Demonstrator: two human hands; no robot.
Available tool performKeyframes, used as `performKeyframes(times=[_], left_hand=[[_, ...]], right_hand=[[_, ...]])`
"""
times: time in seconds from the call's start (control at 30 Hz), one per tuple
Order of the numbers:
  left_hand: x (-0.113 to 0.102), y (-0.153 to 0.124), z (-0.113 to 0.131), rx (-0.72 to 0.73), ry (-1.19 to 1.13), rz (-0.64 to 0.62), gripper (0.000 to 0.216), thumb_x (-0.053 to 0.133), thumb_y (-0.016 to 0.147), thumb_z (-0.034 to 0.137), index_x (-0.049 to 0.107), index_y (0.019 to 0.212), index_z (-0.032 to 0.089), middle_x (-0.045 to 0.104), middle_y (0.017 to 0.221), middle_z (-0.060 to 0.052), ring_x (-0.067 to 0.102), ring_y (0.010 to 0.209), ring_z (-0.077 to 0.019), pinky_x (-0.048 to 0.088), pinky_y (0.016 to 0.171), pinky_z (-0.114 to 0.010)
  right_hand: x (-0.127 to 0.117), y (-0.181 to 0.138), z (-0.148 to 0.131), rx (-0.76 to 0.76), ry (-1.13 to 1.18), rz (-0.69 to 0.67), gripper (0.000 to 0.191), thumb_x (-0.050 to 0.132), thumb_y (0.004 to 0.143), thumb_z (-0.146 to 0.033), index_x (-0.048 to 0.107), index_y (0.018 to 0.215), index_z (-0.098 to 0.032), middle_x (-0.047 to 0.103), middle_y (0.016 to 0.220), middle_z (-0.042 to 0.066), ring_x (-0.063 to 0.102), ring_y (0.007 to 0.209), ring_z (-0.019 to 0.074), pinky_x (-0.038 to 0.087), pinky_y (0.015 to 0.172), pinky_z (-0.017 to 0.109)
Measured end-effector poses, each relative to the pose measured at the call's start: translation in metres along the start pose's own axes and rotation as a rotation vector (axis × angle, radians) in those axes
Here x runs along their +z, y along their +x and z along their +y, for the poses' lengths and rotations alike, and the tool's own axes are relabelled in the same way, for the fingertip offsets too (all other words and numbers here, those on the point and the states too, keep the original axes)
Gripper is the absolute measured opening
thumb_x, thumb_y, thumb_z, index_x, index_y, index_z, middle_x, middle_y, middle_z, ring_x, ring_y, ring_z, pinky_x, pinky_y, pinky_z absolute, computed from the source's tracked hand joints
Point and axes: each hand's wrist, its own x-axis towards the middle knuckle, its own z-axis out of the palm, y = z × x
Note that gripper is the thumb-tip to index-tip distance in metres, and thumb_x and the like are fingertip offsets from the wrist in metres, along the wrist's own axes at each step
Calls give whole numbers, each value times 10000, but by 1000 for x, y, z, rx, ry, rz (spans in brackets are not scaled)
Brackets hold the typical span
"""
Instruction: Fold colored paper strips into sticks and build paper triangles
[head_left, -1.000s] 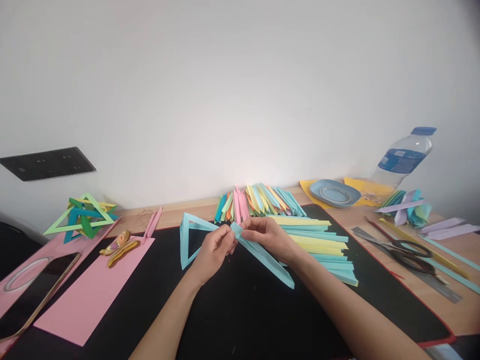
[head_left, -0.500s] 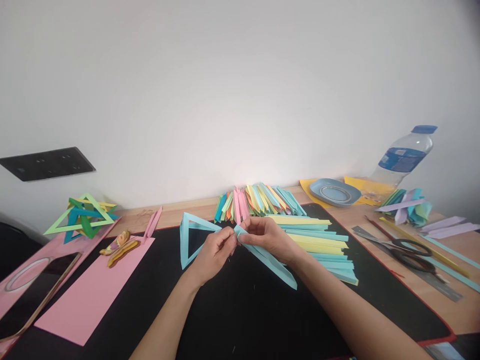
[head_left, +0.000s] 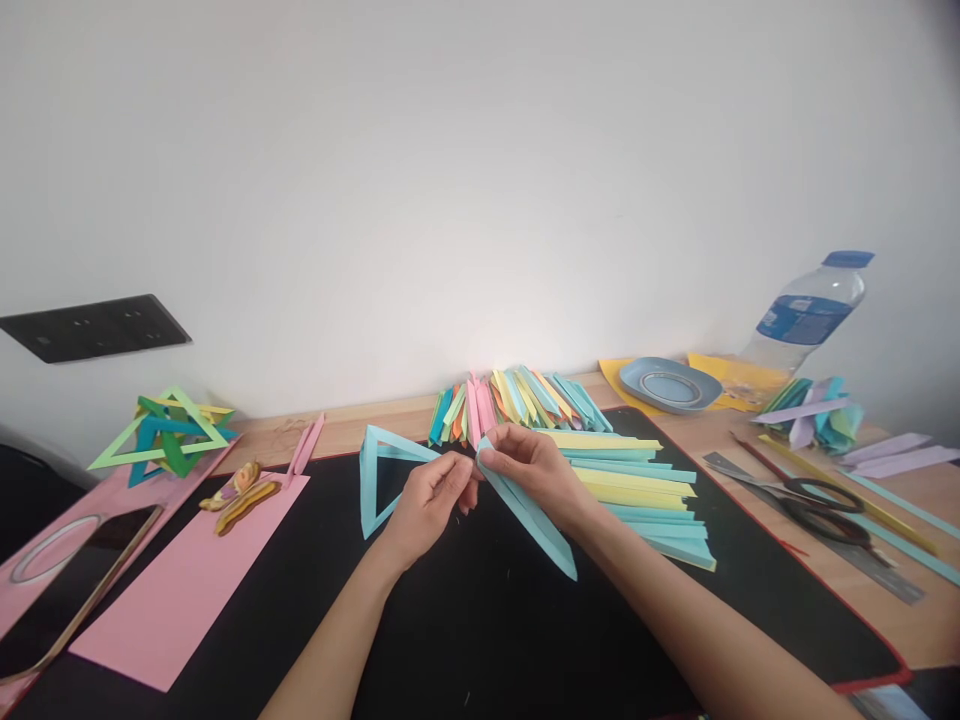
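Observation:
My right hand pinches the upper end of a folded light-blue paper strip, which slants down to the right over the black mat. Close by on the left, my left hand is closed with its fingers curled at the strip's end; whether it grips the paper is hidden. Behind my left hand stands a light-blue folded paper triangle, its right corner covered by that hand. Yellow and blue folded strips lie in a row on the mat, partly behind my right forearm.
Several coloured folded strips line the wall. At left lie a pink sheet, a phone and an interlocked paper star. Scissors, a ruler, a blue dish and a tilted-looking bottle are at right.
The strip in my right hand has swung slightly, its lower end moving left. My left fingertips have shifted a little at its upper end and curled more. The triangle has not moved.

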Motion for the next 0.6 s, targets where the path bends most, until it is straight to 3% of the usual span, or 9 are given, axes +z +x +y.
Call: performKeyframes(times=[0.13, 0.3, 0.47, 0.6], left_hand=[[4, 0, -3, -40, -87, -62, 429, 401, 914, 440, 606, 688, 140, 620, 688, -51, 565, 661, -158, 458, 670, -289], [14, 0, -9, -122, -359, -99, 482, 384, 909, 488, 647, 759, 114, 664, 714, -89, 613, 706, -200, 477, 696, -326], [15, -1, -8, -146, -360, -79, 504, 366, 912, 494, 589, 653, 124, 617, 599, -69, 592, 605, -172, 456, 642, -300], [12, -2, -6, -152, -308, -89, 483, 371, 906, 503, 548, 643, 139, 571, 558, -25, 531, 455, -125, 424, 535, -271]], right_hand=[[7, -1, 7, -63, 39, 10, 262, 665, 766, -404, 553, 836, -178, 539, 563, -52, 508, 445, 90, 434, 453, 237], [13, -3, 16, -89, 49, 96, 273, 675, 754, -402, 539, 838, -181, 473, 504, -89, 348, 296, 35, 334, 299, 189], [11, -4, 18, -144, -61, 110, 307, 700, 726, -390, 583, 922, -184, 574, 646, -31, 530, 414, 76, 421, 416, 214], [9, -2, 14, -135, -74, 119, 295, 762, 649, -379, 619, 812, -179, 617, 682, 6, 596, 630, 137, 478, 591, 261]])
